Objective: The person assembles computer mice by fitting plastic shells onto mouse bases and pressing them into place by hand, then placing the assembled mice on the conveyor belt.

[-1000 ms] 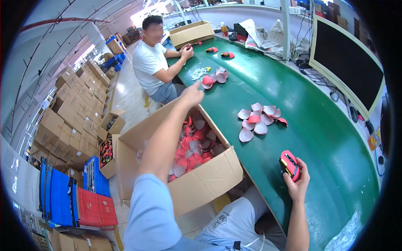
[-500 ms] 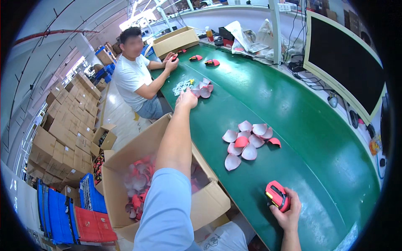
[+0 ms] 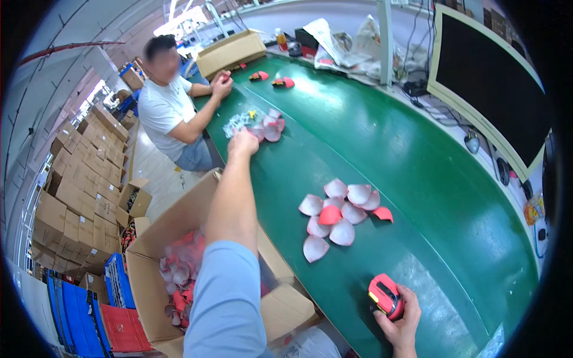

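Observation:
My left hand (image 3: 243,143) reaches far across the green table to a heap of small pale, translucent parts (image 3: 237,124) and a cluster of curved shells (image 3: 273,128) beside it. Its fingertips are too small and hidden to show what they grip. At the near right, my right hand (image 3: 401,322) is wrapped round a rounded red-and-black plastic casing (image 3: 387,295) with a yellow strip on its side, held at the table. Between the two hands lies a loose group of red shells (image 3: 342,231), most with their pale insides up.
An open carton (image 3: 143,286) full of shells stands under my left arm. Across the table a co-worker (image 3: 170,107) holds a small red piece. Red-and-black casings (image 3: 283,82) lie at the far end, near another carton (image 3: 231,53). A monitor (image 3: 486,89) stands at the right.
The view has shifted, so the table and its things sit further left and the near things lower. My left hand stays at the far heap; my right hand still holds the casing.

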Demonstrator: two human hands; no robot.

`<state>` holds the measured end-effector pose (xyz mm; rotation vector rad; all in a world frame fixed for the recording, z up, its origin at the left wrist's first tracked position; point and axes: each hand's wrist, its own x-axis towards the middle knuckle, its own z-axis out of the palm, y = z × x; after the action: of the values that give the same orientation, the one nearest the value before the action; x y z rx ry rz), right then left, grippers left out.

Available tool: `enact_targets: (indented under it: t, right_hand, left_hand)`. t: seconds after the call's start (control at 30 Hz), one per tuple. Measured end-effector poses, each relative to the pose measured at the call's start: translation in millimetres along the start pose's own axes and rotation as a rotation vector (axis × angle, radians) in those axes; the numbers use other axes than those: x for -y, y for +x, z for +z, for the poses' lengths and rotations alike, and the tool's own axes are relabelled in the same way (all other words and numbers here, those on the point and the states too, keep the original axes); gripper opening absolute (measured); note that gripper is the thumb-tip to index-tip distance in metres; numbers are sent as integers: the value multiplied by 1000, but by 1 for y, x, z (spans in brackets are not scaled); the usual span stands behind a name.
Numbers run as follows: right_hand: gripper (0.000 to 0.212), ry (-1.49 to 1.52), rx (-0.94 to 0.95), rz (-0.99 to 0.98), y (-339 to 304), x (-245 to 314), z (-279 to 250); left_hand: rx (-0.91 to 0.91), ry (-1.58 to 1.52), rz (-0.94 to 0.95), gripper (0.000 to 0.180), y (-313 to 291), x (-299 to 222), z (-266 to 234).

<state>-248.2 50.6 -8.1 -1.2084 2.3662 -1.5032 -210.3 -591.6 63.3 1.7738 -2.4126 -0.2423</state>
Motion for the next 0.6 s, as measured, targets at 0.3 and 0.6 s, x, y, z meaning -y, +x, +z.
enact_targets:
  t: [0.3,0.6]
  right_hand:
    - [74,-22,5,25,18,6,2]
    - [72,96,17,-26,10,16,12]
  left_hand:
    - [-285,-111,572,44,-83,0,1]
    - [8,-78,1343,49,-403,55,-44]
